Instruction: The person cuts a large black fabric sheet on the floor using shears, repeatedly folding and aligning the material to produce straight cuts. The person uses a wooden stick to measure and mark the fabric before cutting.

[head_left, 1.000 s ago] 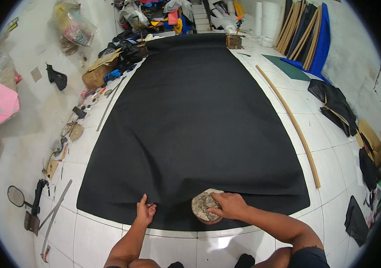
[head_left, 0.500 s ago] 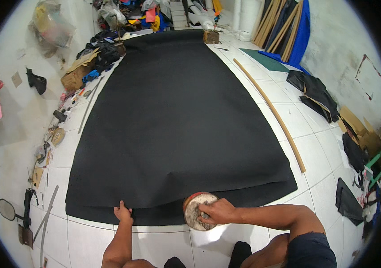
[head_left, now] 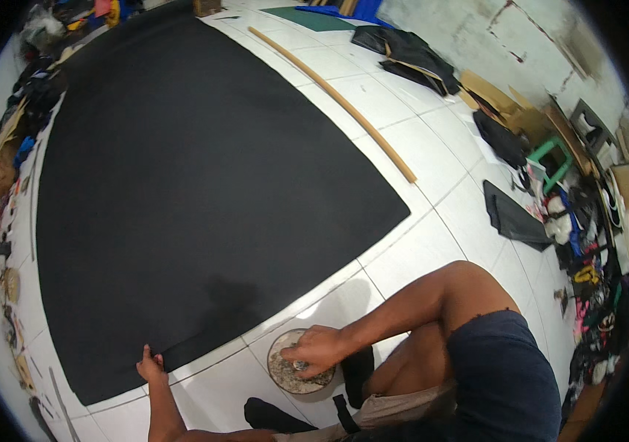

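A large sheet of black material (head_left: 204, 169) lies spread over the white tiled floor. At its near edge my left hand (head_left: 151, 364) pinches the border, the thumb on top. My right hand (head_left: 319, 351) is closed on a round, grey, stained disc-shaped weight (head_left: 285, 379), gripping a small knob at its middle. The disc is beside the sheet's near edge, close to my feet, over the tiles. A shadow falls on the sheet near its front edge. The fingertips under the sheet are hidden.
A long tan rod (head_left: 336, 103) lies right of the sheet. Beyond are folded black pieces (head_left: 513, 217), a green stool (head_left: 550, 158) and piled clutter along the wall. A block (head_left: 207, 7) stands at the sheet's far edge. Bags and small items line the left side.
The view has turned toward the right. My right hand has taken the round weight off the sheet's near edge and toward my feet. The fold along that edge now lies flatter.
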A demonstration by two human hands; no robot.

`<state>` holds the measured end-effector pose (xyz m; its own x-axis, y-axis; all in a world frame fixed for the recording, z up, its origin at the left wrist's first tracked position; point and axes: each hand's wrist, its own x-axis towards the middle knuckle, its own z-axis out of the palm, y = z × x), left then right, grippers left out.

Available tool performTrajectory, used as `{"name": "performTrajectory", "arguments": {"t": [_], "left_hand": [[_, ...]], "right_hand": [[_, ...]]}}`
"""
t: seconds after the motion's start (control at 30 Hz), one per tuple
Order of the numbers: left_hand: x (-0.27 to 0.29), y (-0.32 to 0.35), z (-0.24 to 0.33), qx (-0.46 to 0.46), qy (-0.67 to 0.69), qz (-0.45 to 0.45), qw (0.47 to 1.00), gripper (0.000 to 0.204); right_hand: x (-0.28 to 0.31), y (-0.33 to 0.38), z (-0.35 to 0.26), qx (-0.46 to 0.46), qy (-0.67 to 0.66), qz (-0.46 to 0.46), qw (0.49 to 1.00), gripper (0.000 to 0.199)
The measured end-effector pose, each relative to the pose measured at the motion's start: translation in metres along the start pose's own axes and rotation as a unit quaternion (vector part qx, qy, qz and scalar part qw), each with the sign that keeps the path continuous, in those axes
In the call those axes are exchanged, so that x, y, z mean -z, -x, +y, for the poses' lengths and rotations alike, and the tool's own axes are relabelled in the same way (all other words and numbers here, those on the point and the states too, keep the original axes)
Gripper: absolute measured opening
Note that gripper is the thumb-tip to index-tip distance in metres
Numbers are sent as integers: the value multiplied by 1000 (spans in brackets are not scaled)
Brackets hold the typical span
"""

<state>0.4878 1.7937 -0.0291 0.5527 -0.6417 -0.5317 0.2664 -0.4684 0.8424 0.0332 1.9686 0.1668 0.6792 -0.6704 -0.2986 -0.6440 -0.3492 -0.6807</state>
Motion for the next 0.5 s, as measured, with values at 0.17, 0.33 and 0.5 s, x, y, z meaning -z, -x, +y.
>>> {"name": "performTrajectory", "arguments": {"t": [0.17, 0.33, 0.5], "left_hand": [[12, -1, -1, 6, -20, -17, 1000, 33], [8, 13, -1, -4, -30, -18, 999, 31], [14, 28, -10, -11, -102, -23, 994, 24]], "right_hand": [[15, -6, 10, 30, -34, -36, 998, 60], [23, -11, 65, -39, -248, -164, 954, 64], [32, 39, 174, -74, -249, 81, 962, 35]]}}
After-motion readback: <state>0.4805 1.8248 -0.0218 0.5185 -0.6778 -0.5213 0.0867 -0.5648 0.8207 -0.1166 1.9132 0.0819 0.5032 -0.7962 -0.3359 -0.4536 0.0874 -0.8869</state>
